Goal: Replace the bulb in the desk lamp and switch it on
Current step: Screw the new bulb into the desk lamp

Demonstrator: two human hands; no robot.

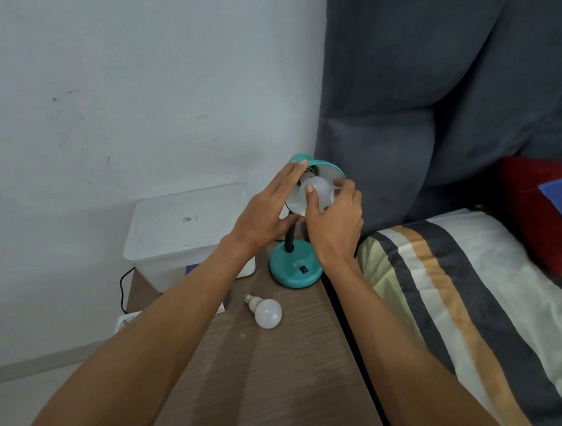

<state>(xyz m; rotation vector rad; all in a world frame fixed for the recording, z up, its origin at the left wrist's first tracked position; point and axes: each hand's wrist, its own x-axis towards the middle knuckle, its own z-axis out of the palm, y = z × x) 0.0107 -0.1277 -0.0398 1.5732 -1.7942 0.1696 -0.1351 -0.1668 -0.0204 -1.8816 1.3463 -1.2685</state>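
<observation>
A teal desk lamp stands on a wooden bedside table (273, 377); its round base (294, 273) carries a small black switch (303, 270). The lamp's shade (328, 169) tilts toward me. My left hand (266, 212) holds the shade's left rim, fingers along the edge and thumb under it. My right hand (335, 216) grips a white bulb (317, 190) sitting inside the shade at the socket. A second white bulb (266, 311) lies loose on the table in front of the base, its screw cap pointing up-left.
A white lidded plastic box (186, 230) stands at the table's back left by the wall. A black cable (123, 288) runs down to a white power strip (126, 322). A striped pillow (464, 306) and grey headboard (444, 107) lie to the right.
</observation>
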